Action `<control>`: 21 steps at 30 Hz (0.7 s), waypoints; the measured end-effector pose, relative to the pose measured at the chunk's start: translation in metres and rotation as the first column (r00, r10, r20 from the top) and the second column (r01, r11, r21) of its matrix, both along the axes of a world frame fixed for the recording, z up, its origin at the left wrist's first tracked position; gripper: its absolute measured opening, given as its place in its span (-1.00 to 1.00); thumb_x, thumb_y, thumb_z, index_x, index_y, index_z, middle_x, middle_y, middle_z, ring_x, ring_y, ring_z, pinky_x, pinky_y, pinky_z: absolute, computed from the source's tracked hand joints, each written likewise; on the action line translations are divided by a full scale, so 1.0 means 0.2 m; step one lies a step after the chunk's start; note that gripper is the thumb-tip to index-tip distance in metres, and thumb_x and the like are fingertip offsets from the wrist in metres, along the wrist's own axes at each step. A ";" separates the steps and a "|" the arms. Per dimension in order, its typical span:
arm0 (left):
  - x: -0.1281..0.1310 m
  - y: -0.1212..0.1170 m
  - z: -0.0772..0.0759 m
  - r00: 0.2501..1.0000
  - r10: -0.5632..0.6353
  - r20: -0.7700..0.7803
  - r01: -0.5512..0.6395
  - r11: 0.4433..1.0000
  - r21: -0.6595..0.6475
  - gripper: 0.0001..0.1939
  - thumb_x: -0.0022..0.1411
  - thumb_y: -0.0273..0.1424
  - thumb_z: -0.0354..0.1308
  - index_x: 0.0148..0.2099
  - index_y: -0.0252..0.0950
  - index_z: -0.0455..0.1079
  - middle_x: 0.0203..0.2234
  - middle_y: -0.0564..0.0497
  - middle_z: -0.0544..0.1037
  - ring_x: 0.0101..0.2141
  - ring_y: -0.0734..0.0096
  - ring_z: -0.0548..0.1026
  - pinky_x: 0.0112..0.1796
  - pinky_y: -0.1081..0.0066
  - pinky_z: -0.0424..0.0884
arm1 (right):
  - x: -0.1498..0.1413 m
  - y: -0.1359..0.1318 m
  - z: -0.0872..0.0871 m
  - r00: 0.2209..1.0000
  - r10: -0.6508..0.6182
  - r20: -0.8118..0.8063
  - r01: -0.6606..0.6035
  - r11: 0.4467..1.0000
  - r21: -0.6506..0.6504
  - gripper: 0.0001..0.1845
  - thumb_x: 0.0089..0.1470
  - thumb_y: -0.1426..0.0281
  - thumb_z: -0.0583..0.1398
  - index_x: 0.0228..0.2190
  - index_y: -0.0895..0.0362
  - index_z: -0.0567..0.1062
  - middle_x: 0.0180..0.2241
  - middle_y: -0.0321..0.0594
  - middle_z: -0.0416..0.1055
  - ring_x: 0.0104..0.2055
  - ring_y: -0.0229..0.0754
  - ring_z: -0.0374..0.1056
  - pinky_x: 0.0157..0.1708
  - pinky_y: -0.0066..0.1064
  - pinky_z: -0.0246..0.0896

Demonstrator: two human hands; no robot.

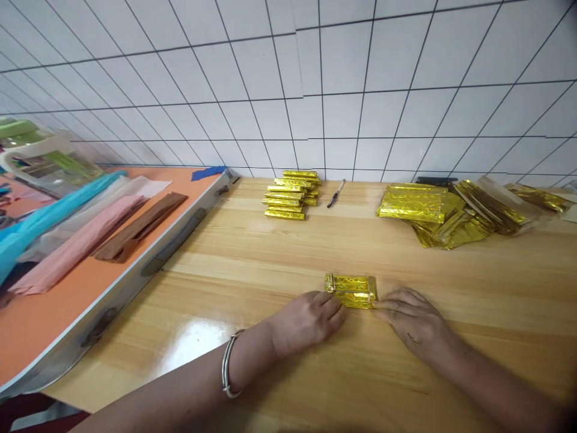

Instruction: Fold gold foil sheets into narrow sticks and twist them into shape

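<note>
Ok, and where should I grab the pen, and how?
Probably pinch the pen across its middle, coming from above and the near right. It's thin and lies slantwise on the table, its far end close to the tiled wall. The gold rolls sit close on its left; there's more room on its right.

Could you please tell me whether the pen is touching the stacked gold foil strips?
Apart: the head view shows bare wooden tabletop between the pen and the stacked gold foil strips.
</note>
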State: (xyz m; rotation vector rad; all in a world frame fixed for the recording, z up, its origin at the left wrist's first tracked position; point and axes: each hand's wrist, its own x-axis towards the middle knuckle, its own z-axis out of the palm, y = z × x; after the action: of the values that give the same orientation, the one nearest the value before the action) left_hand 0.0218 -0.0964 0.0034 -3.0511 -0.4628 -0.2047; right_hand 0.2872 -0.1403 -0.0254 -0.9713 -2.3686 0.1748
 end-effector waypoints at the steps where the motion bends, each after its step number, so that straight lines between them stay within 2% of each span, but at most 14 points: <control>1: 0.00 0.00 0.00 1.000 0.000 -0.008 0.000 1.000 0.015 -0.79 0.34 -0.53 -0.15 -0.06 -0.39 0.26 -0.24 -0.17 0.47 -0.20 0.34 0.43 -0.21 0.36 0.41 | 0.00 0.00 0.00 1.000 -0.003 -0.002 0.003 1.000 -0.011 -0.70 0.09 0.58 0.11 -0.14 0.09 0.45 -0.21 -0.21 0.50 -0.17 -0.18 0.33 -0.12 -0.22 0.23; 6: 0.00 0.00 -0.03 0.998 0.046 0.050 -0.046 0.999 0.006 -0.79 0.34 -0.50 -0.15 -0.07 -0.41 0.26 -0.27 -0.13 0.48 -0.22 0.32 0.43 -0.23 0.34 0.41 | -0.03 0.01 0.00 0.998 -0.052 0.023 0.054 0.995 -0.088 -0.75 0.12 0.52 0.10 -0.14 0.13 0.41 -0.25 -0.19 0.47 -0.19 -0.18 0.31 -0.14 -0.26 0.25; 9: -0.01 0.01 -0.06 0.994 0.058 0.090 -0.057 0.998 -0.016 -0.79 0.35 -0.49 -0.15 -0.06 -0.40 0.27 -0.25 -0.13 0.48 -0.23 0.34 0.43 -0.23 0.36 0.41 | -0.04 0.01 -0.01 0.994 -0.087 0.071 0.093 0.992 -0.088 -0.76 0.14 0.49 0.09 -0.12 0.16 0.39 -0.26 -0.16 0.45 -0.20 -0.17 0.29 -0.17 -0.26 0.27; 14: -0.02 0.03 -0.08 0.989 0.070 0.128 -0.062 0.996 -0.068 -0.78 0.35 -0.49 -0.14 -0.05 -0.38 0.27 -0.25 -0.12 0.48 -0.23 0.35 0.42 -0.22 0.36 0.40 | -0.06 -0.01 0.01 0.978 -0.090 0.191 0.092 0.996 -0.004 -0.74 0.17 0.52 0.03 -0.13 0.17 0.41 -0.30 -0.13 0.42 -0.25 -0.16 0.28 -0.25 -0.27 0.29; 21: -0.03 0.03 -0.13 0.963 0.105 0.247 -0.068 0.985 -0.156 -0.79 0.32 -0.51 -0.10 -0.05 -0.35 0.28 -0.25 -0.10 0.48 -0.24 0.36 0.42 -0.21 0.34 0.39 | -0.08 -0.02 0.00 0.951 -0.142 0.276 0.114 0.987 0.116 -0.69 0.14 0.59 -0.02 -0.13 0.24 0.42 -0.29 -0.05 0.40 -0.20 -0.09 0.26 -0.19 -0.21 0.28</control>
State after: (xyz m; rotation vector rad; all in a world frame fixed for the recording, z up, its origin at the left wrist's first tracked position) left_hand 0.0156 -0.0897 -0.0234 -3.1502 -0.6517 -0.5889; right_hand 0.2713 -0.1441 -0.0249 -1.1636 -2.5309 -0.1411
